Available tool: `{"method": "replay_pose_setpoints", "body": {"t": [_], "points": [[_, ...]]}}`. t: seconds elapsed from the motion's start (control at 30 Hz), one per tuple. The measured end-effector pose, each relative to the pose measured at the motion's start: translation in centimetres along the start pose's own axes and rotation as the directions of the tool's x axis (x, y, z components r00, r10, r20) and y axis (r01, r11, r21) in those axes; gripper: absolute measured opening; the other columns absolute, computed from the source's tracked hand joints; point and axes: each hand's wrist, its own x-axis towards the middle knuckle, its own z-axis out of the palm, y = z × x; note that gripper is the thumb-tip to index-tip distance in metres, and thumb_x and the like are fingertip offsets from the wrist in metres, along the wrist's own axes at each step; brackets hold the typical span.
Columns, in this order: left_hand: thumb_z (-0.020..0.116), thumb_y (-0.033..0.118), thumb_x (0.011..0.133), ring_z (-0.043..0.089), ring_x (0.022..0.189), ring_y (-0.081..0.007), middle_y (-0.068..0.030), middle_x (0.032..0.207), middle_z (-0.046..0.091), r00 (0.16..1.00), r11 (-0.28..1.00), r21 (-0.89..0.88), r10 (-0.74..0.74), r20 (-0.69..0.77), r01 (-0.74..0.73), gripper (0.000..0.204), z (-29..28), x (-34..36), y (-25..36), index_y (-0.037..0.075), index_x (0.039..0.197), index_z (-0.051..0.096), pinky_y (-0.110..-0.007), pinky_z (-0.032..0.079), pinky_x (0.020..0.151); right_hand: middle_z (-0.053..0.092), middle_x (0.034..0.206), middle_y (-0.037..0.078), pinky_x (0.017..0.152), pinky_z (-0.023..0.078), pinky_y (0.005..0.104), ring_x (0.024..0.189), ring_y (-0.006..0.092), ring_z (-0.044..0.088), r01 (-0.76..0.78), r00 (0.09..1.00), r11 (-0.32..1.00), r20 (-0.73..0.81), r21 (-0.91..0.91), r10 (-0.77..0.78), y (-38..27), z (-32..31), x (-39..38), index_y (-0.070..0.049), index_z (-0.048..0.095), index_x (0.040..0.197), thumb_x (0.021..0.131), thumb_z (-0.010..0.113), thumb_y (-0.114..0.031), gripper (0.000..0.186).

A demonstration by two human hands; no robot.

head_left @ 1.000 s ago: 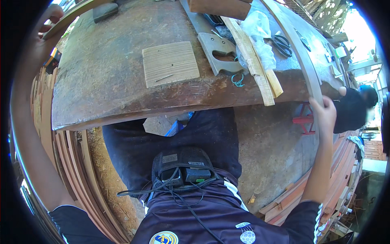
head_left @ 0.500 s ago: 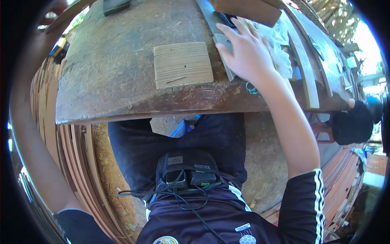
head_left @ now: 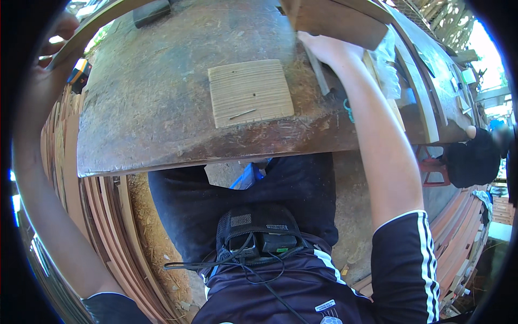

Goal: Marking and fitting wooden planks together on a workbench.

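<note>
Head view: the left hand (head_left: 48,76) is gripping a wooden strip (head_left: 97,22), its length slanting up rightward. The right hand (head_left: 333,51) is reaching well apart, its grip unclear.

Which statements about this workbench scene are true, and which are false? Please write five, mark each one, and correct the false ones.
1. A thin nail-like piece lies on the square wooden board. True.
2. The left hand rests on the square wooden board. False: it holds a wooden strip at the upper left.
3. The right hand is over the workbench, right of the square wooden board. True.
4. The black mesh pouch lies on the workbench. False: it is at the person's waist.
5. A red stool is right of the dark trousers. True.
</note>
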Motion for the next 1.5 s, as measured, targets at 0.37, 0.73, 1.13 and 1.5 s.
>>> {"method": "replay_pose_setpoints", "body": {"t": [0.37,0.73,1.13,1.5], "points": [[0.077,0.023,0.091,0.069,0.100,-0.0151,0.0006,0.116,0.069,0.985,0.985,-0.103,0.125,-0.117,-0.137,0.039,-0.1,-0.6,0.4,0.020,0.129,0.065,-0.031,0.054,0.089,0.044,0.155,0.010,0.119,0.035,0.0508,0.146,0.0303,0.037,0.257,0.956,0.948,0.095,0.189,-0.278,0.5,-5.3,-4.6,-0.023,0.038,0.153,0.086,0.067,-0.063,0.083],[0.082,0.025,0.083,0.073,0.081,-0.0185,-0.0002,0.095,0.072,0.985,0.990,-0.019,0.138,-0.106,-0.140,0.030,-1.6,-0.2,7.1,0.013,0.106,0.066,-0.028,0.058,0.067,0.017,0.170,0.013,0.117,0.020,0.0739,0.156,0.0425,0.011,0.725,0.630,0.583,-0.011,0.368,-0.777,-5.7,-3.4,-12.9,-0.038,0.023,0.162,0.075,0.073,-0.073,0.106],[0.077,0.020,0.081,0.067,0.074,-0.0277,-0.0087,0.089,0.067,0.967,0.975,0.072,0.219,-0.133,-0.211,0.024,-1.6,-0.9,10.1,0.006,0.095,0.064,-0.037,0.052,0.065,0.064,0.136,0.014,0.082,0.062,0.0465,0.097,0.0384,0.071,0.867,0.371,0.462,-0.376,-0.189,-0.849,-4.4,-2.7,-12.8,-0.024,0.050,0.150,0.095,0.060,-0.057,0.065],[0.079,0.012,0.070,0.065,0.082,-0.0293,-0.0064,0.115,0.072,0.985,0.979,0.123,0.168,-0.022,-0.165,0.052,-0.7,-2.4,11.6,0.012,0.121,0.069,-0.040,0.055,0.072,0.075,0.099,0.012,0.076,0.060,0.0373,0.092,0.0252,0.074,0.954,0.274,0.298,-0.323,-0.027,-0.906,8.4,-9.6,-18.0,-0.004,0.066,0.098,0.088,0.067,-0.041,0.039]]}}
